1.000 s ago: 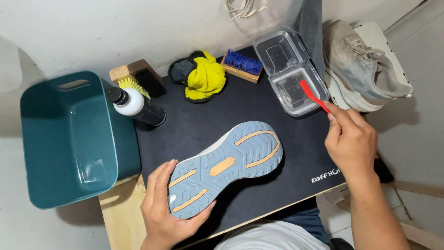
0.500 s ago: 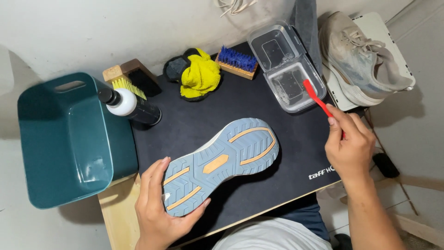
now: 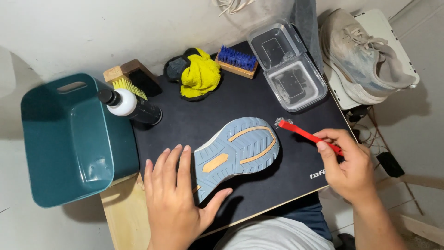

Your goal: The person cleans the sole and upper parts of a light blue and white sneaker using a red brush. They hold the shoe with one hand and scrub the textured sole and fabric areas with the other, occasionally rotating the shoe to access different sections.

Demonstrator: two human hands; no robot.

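Observation:
A shoe (image 3: pixel 238 148) lies sole up on the black mat (image 3: pixel 259 99), its blue-grey tread with orange patches facing me. My left hand (image 3: pixel 178 196) grips its heel end, palm down, fingers spread over the sole. My right hand (image 3: pixel 349 166) holds a small red brush (image 3: pixel 305 133) by its handle. The brush's bristled head hovers just right of the shoe's toe, close to it; whether it touches I cannot tell.
A clear open plastic container (image 3: pixel 291 69) sits behind the brush. A second pale shoe (image 3: pixel 365 55) rests on a white stand at right. A teal tub (image 3: pixel 69 139), a bottle (image 3: pixel 132 107), a yellow cloth (image 3: pixel 201 74) and blue (image 3: pixel 237 60) and yellow (image 3: pixel 129 88) brushes line the back.
My right hand has brought the red brush down from the clear container to the toe of the shoe. My left hand has slid further over the heel end.

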